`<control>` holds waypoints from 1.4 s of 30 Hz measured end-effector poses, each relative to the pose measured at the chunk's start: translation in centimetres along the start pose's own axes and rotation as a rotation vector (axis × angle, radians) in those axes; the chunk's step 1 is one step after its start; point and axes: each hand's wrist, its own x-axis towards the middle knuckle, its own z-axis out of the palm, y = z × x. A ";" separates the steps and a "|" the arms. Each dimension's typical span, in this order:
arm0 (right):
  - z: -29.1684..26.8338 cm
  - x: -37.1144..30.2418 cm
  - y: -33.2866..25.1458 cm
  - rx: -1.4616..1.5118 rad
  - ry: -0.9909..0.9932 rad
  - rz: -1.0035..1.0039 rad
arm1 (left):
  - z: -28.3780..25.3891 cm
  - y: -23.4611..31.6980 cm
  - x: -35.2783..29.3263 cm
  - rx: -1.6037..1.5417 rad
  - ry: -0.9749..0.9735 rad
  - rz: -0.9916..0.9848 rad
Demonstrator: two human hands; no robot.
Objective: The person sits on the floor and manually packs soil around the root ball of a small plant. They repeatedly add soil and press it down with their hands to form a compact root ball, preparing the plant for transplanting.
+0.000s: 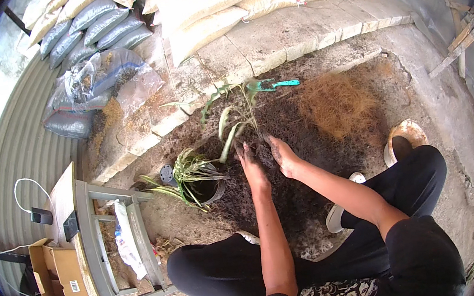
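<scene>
A leafy green plant [252, 110] with long narrow leaves rises between my hands, over the dark soil heap [307, 183]. My left hand [250, 165] is against the left side of its soil-covered base, fingers dark with soil. From the other side, my right hand [281, 153] cups the same base, its palm facing the left. The roots are hard to tell from the soil around them. Left of my left hand, a dark pot [214, 192] lies tilted, with drooping striped leaves [189, 169] over its rim. A turquoise hand trowel [274, 84] rests beyond the plant.
Brown fibre [339, 104] is spread at the right of the soil. A whitish bucket [407, 134] stands near my right knee. At the left are a grey stool [103, 243] and an open cardboard box [63, 281]. Stacked sacks [206, 2] line the far concrete ledge [272, 47].
</scene>
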 end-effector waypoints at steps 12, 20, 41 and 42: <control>1.7 -2.1 0.5 -0.033 0.149 -0.174 | -0.8 -0.7 0.5 0.406 0.014 0.186; -1.4 0.8 -1.2 -0.151 0.193 -0.077 | -3.7 1.7 1.5 0.111 0.293 -0.098; 0.3 0.5 1.7 -0.313 -0.095 -0.471 | -0.2 0.2 0.8 -0.321 -0.042 -0.228; 0.9 0.2 1.9 -0.311 -0.104 -0.361 | -1.3 -0.1 1.7 -0.423 -0.116 -0.201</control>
